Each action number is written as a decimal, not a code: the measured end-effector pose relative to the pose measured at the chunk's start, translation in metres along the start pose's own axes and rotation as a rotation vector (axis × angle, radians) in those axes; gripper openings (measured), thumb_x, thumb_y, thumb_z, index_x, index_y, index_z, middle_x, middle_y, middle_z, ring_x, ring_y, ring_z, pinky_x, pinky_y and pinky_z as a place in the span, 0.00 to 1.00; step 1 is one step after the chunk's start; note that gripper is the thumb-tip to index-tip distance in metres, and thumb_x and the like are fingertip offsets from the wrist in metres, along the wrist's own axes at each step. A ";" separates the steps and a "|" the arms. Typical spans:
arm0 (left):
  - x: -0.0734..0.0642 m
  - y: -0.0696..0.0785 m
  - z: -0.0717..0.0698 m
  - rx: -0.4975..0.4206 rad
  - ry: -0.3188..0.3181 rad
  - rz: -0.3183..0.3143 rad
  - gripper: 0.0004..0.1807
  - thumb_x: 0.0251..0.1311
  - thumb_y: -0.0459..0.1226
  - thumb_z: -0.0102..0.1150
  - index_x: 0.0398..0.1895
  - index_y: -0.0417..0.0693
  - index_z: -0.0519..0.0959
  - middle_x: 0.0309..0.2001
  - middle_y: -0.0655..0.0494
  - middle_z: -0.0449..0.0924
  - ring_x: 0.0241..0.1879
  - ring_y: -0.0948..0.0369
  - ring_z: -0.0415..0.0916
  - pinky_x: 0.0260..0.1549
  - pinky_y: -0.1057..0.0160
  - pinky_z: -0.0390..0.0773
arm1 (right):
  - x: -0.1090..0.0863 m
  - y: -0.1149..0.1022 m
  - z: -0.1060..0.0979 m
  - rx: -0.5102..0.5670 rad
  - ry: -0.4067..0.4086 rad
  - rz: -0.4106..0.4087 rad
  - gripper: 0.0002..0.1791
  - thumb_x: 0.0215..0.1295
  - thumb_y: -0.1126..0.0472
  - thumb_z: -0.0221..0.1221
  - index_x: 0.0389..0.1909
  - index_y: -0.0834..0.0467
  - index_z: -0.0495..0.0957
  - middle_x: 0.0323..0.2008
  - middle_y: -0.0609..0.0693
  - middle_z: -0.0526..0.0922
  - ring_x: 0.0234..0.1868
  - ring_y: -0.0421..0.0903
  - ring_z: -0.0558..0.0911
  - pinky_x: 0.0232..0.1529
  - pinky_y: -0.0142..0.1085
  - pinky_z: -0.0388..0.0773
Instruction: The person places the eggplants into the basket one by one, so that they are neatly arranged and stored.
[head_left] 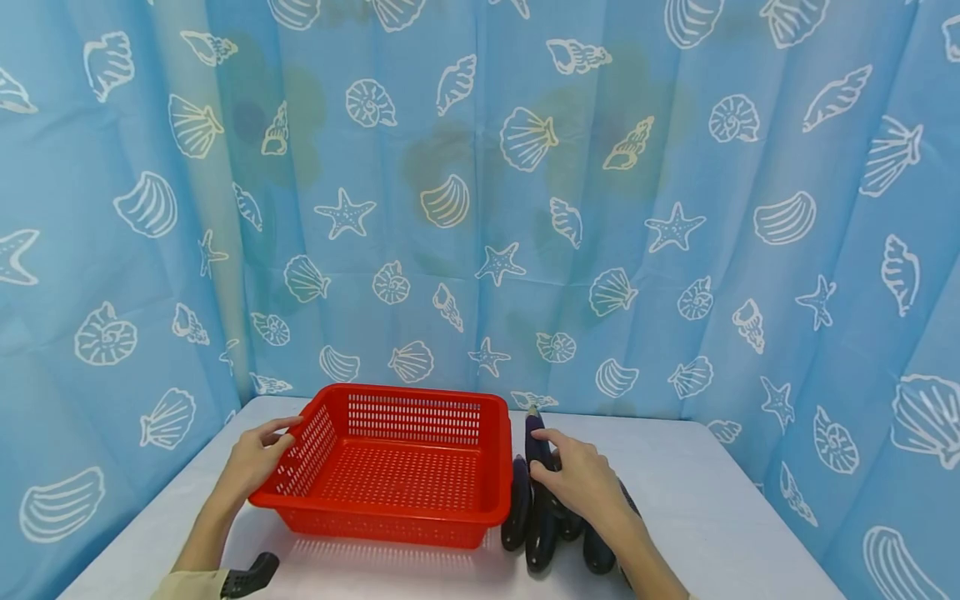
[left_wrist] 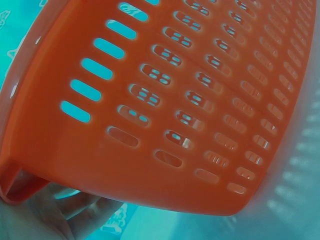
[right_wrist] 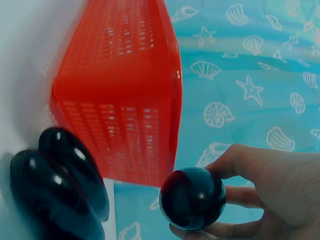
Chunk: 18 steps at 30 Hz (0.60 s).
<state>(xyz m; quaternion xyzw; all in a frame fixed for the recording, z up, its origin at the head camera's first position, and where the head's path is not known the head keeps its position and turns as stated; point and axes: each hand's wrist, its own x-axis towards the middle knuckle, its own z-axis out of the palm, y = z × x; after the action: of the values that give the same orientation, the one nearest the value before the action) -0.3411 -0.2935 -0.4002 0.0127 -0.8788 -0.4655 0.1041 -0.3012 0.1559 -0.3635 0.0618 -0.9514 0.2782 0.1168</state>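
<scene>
A dark purple eggplant [head_left: 537,442] is held between the thumb and fingers of my right hand [head_left: 581,475], just right of the basket. The right wrist view shows its rounded, glossy end [right_wrist: 192,199] toward the camera, with the fingers [right_wrist: 242,196] around its side. My left hand [head_left: 258,454] grips the left rim of a red perforated plastic basket [head_left: 378,527]. In the left wrist view, the basket's slotted wall [left_wrist: 150,165] covers part of that hand [left_wrist: 65,215]. No items lie inside the basket.
Several more eggplants [head_left: 516,512] lie on the white table [head_left: 720,508] beside the basket, some partly under my right hand. A black strap [head_left: 251,577] is on my left wrist. Behind the table hangs a blue curtain [head_left: 465,250] with white shell prints.
</scene>
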 end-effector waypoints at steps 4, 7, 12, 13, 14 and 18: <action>0.000 0.001 0.001 -0.011 -0.006 0.004 0.26 0.72 0.39 0.47 0.70 0.41 0.66 0.60 0.26 0.71 0.45 0.45 0.83 0.35 0.53 0.87 | 0.000 -0.009 0.001 -0.009 0.005 -0.007 0.28 0.59 0.52 0.64 0.63 0.46 0.74 0.50 0.56 0.86 0.41 0.50 0.85 0.41 0.57 0.84; 0.001 0.002 0.001 -0.003 -0.006 0.011 0.26 0.72 0.40 0.47 0.70 0.41 0.66 0.60 0.27 0.71 0.44 0.46 0.83 0.36 0.54 0.87 | 0.001 -0.016 0.000 0.005 0.013 -0.024 0.28 0.59 0.52 0.64 0.62 0.46 0.75 0.48 0.54 0.86 0.39 0.47 0.84 0.38 0.51 0.86; 0.000 0.002 -0.001 0.019 0.003 0.022 0.25 0.72 0.38 0.45 0.69 0.40 0.67 0.60 0.26 0.71 0.44 0.45 0.83 0.36 0.54 0.87 | 0.004 -0.028 -0.001 0.049 0.012 -0.047 0.28 0.59 0.52 0.64 0.62 0.47 0.74 0.46 0.54 0.86 0.36 0.44 0.83 0.34 0.43 0.87; -0.001 0.001 -0.002 0.016 0.003 0.023 0.25 0.72 0.38 0.45 0.69 0.40 0.67 0.60 0.25 0.71 0.44 0.45 0.83 0.35 0.53 0.87 | 0.005 -0.030 -0.001 0.051 0.013 -0.051 0.28 0.59 0.52 0.64 0.62 0.48 0.74 0.46 0.54 0.86 0.35 0.44 0.83 0.33 0.42 0.87; -0.001 0.002 -0.002 0.014 0.003 0.022 0.25 0.72 0.38 0.45 0.69 0.40 0.67 0.60 0.25 0.70 0.44 0.45 0.83 0.35 0.53 0.87 | 0.005 -0.031 0.000 0.052 0.016 -0.056 0.28 0.59 0.52 0.64 0.62 0.48 0.74 0.46 0.54 0.86 0.35 0.44 0.83 0.32 0.41 0.87; -0.001 0.001 -0.001 0.002 -0.003 0.014 0.25 0.72 0.39 0.45 0.70 0.40 0.66 0.61 0.25 0.70 0.44 0.44 0.83 0.35 0.53 0.87 | 0.005 -0.035 0.003 0.060 0.025 -0.071 0.28 0.59 0.53 0.64 0.62 0.49 0.75 0.45 0.54 0.86 0.34 0.44 0.82 0.31 0.39 0.86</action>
<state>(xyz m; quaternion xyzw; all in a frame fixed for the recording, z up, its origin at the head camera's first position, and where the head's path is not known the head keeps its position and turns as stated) -0.3397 -0.2938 -0.3986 0.0058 -0.8796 -0.4638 0.1060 -0.3004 0.1246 -0.3460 0.0957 -0.9383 0.3030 0.1366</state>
